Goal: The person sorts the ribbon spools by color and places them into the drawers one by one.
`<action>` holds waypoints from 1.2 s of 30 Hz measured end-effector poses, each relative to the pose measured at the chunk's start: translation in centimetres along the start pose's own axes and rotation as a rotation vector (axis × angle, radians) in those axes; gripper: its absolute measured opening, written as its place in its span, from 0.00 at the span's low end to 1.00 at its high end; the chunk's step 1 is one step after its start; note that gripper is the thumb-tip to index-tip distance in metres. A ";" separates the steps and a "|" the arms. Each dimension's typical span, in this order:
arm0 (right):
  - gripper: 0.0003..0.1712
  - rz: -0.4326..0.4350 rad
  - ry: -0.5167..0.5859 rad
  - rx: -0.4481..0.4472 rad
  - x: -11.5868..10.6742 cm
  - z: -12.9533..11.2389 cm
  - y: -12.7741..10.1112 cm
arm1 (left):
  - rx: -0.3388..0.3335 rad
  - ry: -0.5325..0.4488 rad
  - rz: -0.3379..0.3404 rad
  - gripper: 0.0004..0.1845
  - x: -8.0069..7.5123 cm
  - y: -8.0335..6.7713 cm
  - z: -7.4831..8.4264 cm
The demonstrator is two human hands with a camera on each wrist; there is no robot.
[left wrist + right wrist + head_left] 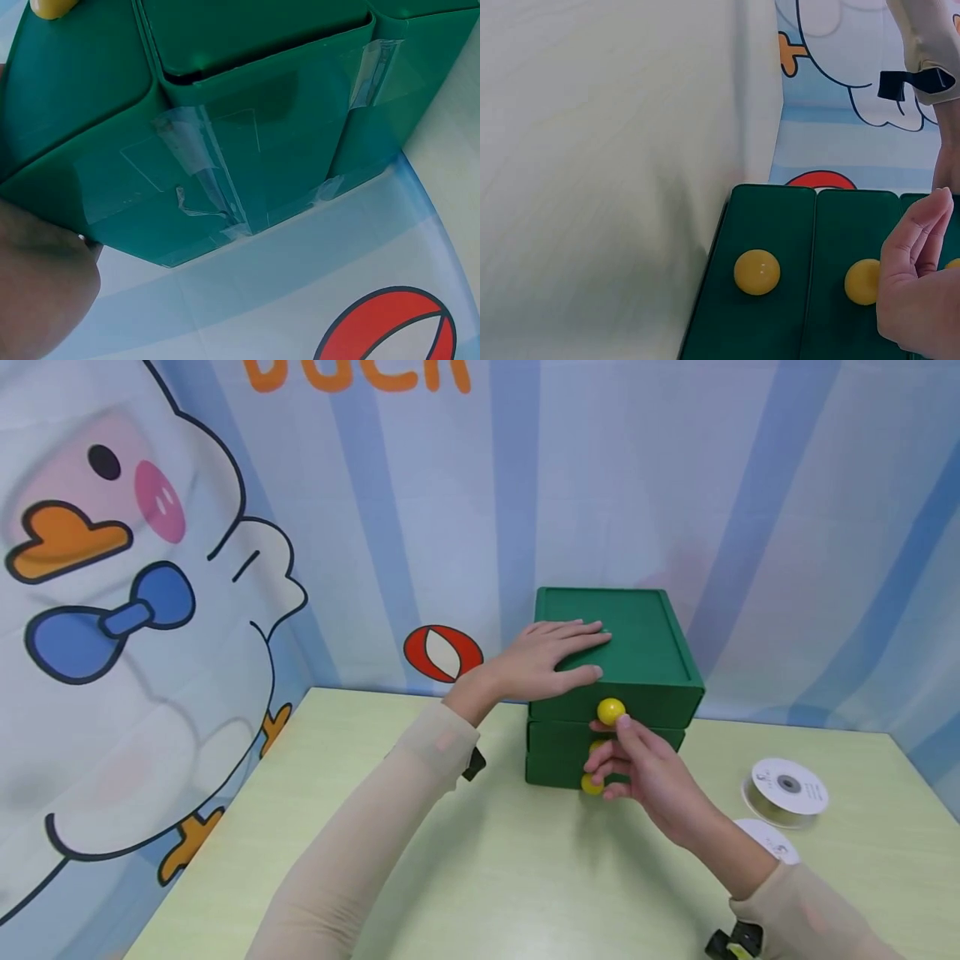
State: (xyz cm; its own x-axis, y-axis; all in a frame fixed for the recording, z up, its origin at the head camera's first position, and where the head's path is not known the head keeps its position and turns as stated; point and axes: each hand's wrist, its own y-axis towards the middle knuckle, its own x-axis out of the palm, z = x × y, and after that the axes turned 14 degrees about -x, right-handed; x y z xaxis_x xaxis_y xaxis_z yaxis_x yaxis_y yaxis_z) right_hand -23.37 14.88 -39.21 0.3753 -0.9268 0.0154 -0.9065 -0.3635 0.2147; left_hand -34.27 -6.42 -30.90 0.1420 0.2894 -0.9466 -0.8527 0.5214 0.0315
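Note:
A green three-drawer box (pixel 667 706) stands at the back of the table, each drawer front bearing a round yellow knob. My left hand (pixel 551 656) rests on its top panel with the fingers spread. With thumb and index finger my right hand (pixel 648 777) pinches the top knob (pixel 611 711) at its lower side. The other fingers hang loosely curled before the middle knob (pixel 862 282) and the bottom knob (pixel 757 272). All three drawer fronts sit close to the box. Clear tape (pixel 199 157) runs over its left side in the left wrist view.
Right of the box lies a white ribbon spool (pixel 787 787); a second spool (pixel 768 839) is partly hidden by my right forearm. A printed cloth backdrop (pixel 450 527) with a duck and a ball hangs behind the pale table (pixel 465 877).

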 end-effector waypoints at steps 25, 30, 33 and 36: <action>0.29 0.092 0.057 0.150 -2.4 2.1 -2.1 | -0.006 0.003 0.001 0.34 0.1 0.2 -0.1; 0.34 0.044 0.070 0.218 -2.0 2.6 -1.8 | -0.009 -0.004 0.001 0.34 -0.1 0.2 0.0; 0.34 0.027 0.103 0.242 -1.7 2.9 -1.6 | -0.012 0.003 0.000 0.34 0.0 0.1 0.0; 0.32 0.023 0.146 0.253 -1.4 3.0 -1.4 | -0.012 0.010 0.002 0.34 0.1 0.2 0.0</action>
State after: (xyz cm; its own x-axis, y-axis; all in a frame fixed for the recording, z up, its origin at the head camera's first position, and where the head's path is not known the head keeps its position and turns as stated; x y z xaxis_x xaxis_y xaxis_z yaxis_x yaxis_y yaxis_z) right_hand -23.20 16.37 -42.45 0.3611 -0.9184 0.1618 -0.9277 -0.3715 -0.0379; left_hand -34.42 -6.28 -31.00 0.1354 0.2818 -0.9499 -0.8588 0.5115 0.0293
